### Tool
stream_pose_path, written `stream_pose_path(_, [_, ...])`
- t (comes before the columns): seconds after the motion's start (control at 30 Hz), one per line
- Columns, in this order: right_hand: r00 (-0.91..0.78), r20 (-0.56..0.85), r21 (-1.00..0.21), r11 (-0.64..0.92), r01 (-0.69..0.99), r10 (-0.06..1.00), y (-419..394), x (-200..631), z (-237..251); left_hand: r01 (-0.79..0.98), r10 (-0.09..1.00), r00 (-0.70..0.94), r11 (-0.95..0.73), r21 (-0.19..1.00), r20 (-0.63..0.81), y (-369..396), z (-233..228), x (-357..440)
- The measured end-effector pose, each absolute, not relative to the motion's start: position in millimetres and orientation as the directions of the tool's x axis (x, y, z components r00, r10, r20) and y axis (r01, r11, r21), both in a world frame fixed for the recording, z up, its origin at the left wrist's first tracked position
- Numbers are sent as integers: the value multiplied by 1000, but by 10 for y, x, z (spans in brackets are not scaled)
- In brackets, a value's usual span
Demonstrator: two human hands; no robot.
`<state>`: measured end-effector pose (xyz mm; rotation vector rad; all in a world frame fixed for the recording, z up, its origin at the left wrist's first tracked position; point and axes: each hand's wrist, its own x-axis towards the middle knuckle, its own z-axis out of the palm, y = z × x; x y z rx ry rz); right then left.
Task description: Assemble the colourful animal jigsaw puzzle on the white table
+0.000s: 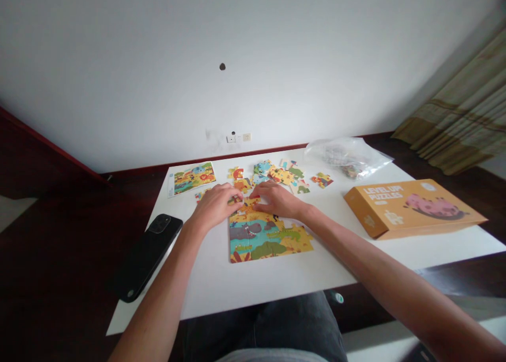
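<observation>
A partly joined jigsaw puzzle [256,238] lies flat on the white table, showing a grey hippo and green crocodiles in blue water. At its upper left edge, my left hand [217,203] pinches a small puzzle piece [236,199] between thumb and fingers. My right hand [279,199] rests on the upper part of the puzzle, its fingers apart and their tips pressing the surface near the left hand. Loose puzzle pieces [281,173] lie just beyond both hands, some overlapping. Part of the puzzle's upper right is hidden under my right hand and wrist.
The picture card [193,176] lies at the table's back left. A black phone [150,256] sits along the left edge. On the right is an orange puzzle box [415,209], with a clear plastic bag [350,156] behind it. The white table [213,293] ends close to my lap.
</observation>
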<state>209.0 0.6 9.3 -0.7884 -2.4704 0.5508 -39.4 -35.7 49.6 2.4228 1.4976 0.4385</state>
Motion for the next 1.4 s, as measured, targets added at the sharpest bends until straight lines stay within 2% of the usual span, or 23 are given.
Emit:
stream_pose_path(0.17, [-721, 301, -488, 750, 446, 625, -2, 2096, 86, 829, 889, 456, -444, 341, 48, -387, 452, -431])
stream_pose_path(0.37, [-718, 291, -495, 741, 453, 633, -5, 2101, 75, 792, 878, 477, -448, 414, 39, -355, 395, -473])
stream_pose_path(0.77, [-715, 290, -492, 740, 458, 636, -1, 2101, 71, 793, 861, 508, -468, 390, 0, -361, 388, -514])
stream_pose_path(1.4, [-718, 287, -488, 742, 460, 634, -19, 2097, 88, 783, 863, 504, -462, 417, 10, -349, 338, -537])
